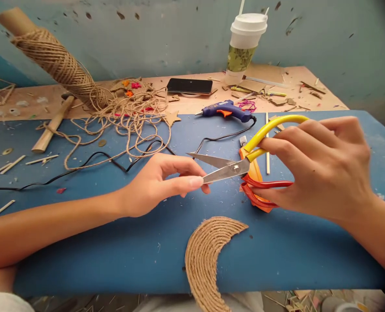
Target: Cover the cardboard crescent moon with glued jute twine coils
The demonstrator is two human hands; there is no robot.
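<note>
In my right hand (325,169) are scissors (226,171) with one yellow and one red handle loop, their blades spread apart. My left hand (169,177) has thumb and fingers closed at the tip of the lower blade; whether it also pinches something small there cannot be made out. Below both hands lies a crescent (208,255) covered in rows of twine, its lower end reaching over the table's front edge. An orange tool (255,173), perhaps a box cutter, rests behind the scissors, partly hidden by them.
A twine roll (56,65) leans at the back left beside loose twine (124,117) and a wooden-handled hammer (54,125). Behind my hands sit a blue glue gun (226,110) with its black cord, a phone (189,86) and a lidded cup (244,47). Sticks (13,164) lie left.
</note>
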